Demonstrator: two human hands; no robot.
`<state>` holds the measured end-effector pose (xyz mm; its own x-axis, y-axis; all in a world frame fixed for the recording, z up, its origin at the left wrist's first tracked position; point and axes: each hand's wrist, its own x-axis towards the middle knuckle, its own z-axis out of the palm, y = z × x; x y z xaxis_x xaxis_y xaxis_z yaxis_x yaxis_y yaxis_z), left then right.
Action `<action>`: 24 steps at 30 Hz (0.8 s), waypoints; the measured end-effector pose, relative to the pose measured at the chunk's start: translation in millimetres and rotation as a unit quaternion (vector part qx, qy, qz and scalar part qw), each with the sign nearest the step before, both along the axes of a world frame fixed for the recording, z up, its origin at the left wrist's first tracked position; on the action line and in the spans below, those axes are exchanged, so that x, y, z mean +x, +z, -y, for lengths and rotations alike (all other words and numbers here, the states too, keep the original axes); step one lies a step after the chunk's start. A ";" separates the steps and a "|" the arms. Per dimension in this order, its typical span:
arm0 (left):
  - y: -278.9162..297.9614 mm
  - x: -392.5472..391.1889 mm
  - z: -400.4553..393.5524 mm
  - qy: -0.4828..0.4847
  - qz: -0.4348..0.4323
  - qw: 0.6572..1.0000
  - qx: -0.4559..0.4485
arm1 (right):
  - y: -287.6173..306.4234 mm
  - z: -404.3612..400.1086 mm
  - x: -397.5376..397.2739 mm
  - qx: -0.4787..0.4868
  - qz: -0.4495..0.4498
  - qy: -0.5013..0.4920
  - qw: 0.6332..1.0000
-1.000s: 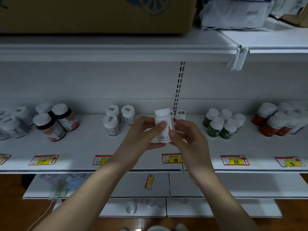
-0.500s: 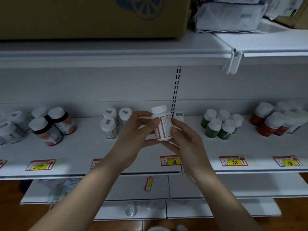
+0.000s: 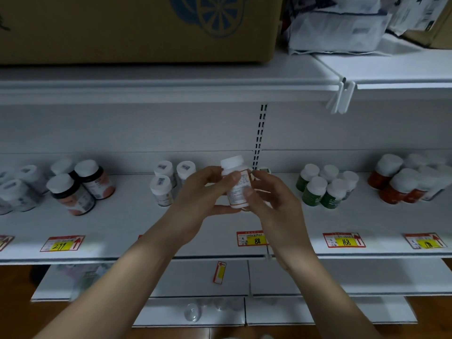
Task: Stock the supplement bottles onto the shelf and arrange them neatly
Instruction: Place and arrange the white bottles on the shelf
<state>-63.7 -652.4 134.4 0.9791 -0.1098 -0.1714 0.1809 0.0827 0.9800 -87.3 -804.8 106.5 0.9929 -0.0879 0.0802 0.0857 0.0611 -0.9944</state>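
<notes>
Dim, bluish light; soft focus throughout, wide-angle bending at edges; brighter patches on shelf front point(image 3: 171, 245)

Head-worn view, close, facing shelf point(image 3: 244, 77)

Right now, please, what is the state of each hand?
Left hand: holding the white bottle, fingers curled round it.
Right hand: holding the same bottle, thumb on its label.
</notes>
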 end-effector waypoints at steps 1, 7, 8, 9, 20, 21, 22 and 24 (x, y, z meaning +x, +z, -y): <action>-1.4 -0.9 -1.2 -0.002 0.001 1.000 -0.006 | 0.6 1.7 0.1 0.031 -0.016 0.017 0.999; -5.2 -8.3 -3.3 0.019 -0.018 0.998 -0.059 | -0.6 8.7 -4.0 0.115 -0.067 0.076 0.988; -5.3 -9.2 -2.5 0.018 -0.021 0.998 -0.062 | -1.6 8.9 -5.0 0.113 -0.064 0.074 0.989; -4.8 -10.3 -1.4 0.015 -0.025 0.998 -0.062 | -3.2 9.1 -5.8 0.112 -0.063 0.069 0.989; -6.8 -15.4 2.1 -0.026 -0.027 0.999 -0.019 | -10.5 11.2 -14.5 -0.032 -0.048 0.011 0.998; -7.2 -16.5 1.8 -0.032 -0.030 0.999 -0.031 | -10.2 12.0 -15.2 -0.018 -0.054 0.023 0.998; -7.5 -17.5 1.9 -0.038 -0.032 0.998 -0.041 | -9.7 12.7 -15.9 -0.001 -0.061 0.039 0.997; -7.1 -19.8 2.9 -0.042 -0.035 0.997 -0.052 | -8.4 14.5 -16.8 0.013 -0.067 0.060 0.996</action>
<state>-83.5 -655.3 127.2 0.9516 -0.2120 -0.2227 0.2595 0.1649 0.9516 -104.1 -819.3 98.1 0.9980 0.0323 -0.0536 -0.0563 0.0886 -0.9945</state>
